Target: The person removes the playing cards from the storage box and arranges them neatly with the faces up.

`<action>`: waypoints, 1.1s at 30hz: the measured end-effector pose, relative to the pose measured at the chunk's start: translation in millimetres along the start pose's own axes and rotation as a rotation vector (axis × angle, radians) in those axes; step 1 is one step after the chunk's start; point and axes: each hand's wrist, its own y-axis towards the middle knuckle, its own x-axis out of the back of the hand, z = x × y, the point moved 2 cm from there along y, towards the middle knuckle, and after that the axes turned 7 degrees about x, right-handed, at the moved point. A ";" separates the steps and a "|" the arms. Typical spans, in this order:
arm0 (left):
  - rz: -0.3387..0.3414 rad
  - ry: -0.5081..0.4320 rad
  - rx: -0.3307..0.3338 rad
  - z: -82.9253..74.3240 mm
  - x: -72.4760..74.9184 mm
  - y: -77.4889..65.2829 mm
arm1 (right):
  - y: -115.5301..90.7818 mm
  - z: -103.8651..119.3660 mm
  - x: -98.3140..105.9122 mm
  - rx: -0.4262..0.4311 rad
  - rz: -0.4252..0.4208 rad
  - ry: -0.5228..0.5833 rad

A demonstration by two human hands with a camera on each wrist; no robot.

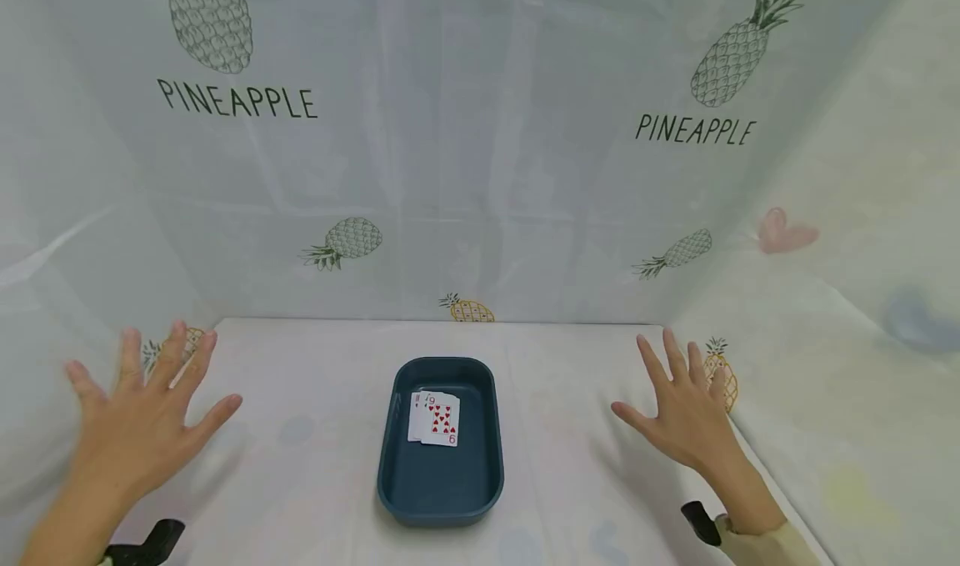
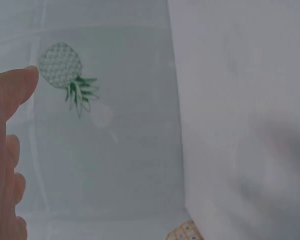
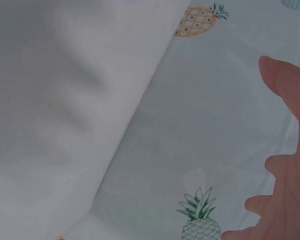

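A dark blue oval-cornered tray (image 1: 441, 491) stands on the white table in the head view. Inside it, toward the upper middle, lies a small overlapping stack of playing cards (image 1: 441, 418), the top one a nine of hearts. To the left of the tray, my left hand (image 1: 142, 424) is held over the table with fingers spread, holding nothing. My right hand (image 1: 684, 420) is raised on the other side, fingers also spread and nothing in them. Both wrist views show only the thumb and fingers of each hand against the cloth, without the tray.
A white cloth covers the table (image 1: 315, 466). Behind it hangs a pale curtain (image 1: 480, 149) printed with pineapples and lettering, and similar cloth rises along the left and right sides. Dark straps sit at both wrists.
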 end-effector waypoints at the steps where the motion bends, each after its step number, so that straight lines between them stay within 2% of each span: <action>1: 0.004 -0.009 -0.004 -1.9 -0.1 0.2 | 2.1 1.8 0.8 0.006 0.003 0.005; 9: -0.022 -0.152 -0.054 -21.0 -5.8 -2.9 | 20.5 22.0 4.4 0.053 0.032 0.046; 16: 0.019 -0.404 -0.070 -43.9 -12.9 -11.2 | 36.3 36.8 3.5 0.086 0.069 0.067; 25: 0.108 -0.684 0.019 -69.6 -15.6 -25.5 | 54.6 54.6 -5.9 0.183 0.016 0.067; 29: 0.138 -0.762 0.044 -87.5 -19.4 -31.0 | 65.9 65.6 -10.4 0.226 0.008 0.087; 33: 0.192 -0.810 0.071 -105.7 -24.4 -33.6 | 78.3 78.0 -15.3 0.238 0.038 0.137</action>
